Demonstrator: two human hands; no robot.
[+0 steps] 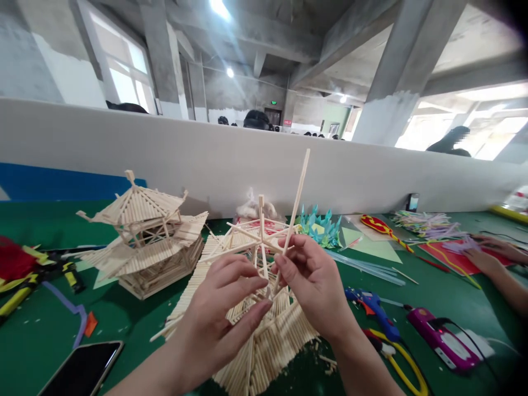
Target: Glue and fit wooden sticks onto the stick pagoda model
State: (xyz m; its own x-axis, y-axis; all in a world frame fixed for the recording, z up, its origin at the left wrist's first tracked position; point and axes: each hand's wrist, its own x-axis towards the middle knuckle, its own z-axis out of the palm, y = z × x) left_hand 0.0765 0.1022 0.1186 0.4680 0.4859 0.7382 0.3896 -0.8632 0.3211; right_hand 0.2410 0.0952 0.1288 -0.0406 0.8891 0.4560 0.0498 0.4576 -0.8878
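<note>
A roof-shaped model of thin wooden sticks point(272, 335) lies on the green table point(136, 319) in front of me. My left hand point(223, 308) rests on its top, fingers pressed together round the thin frame sticks at the peak. My right hand point(313, 280) pinches a long wooden stick point(296, 198) that stands nearly upright over the frame. A finished stick pagoda point(144, 236) stands to the left.
A black phone point(82, 369) lies at the near left. A blue glue gun point(373, 308) and a purple one point(437, 333) lie at the right. Another person's hands point(490, 256) work on red paper at the far right. Teal paper shapes point(319, 226) sit behind. A white partition point(264, 159) runs along the back.
</note>
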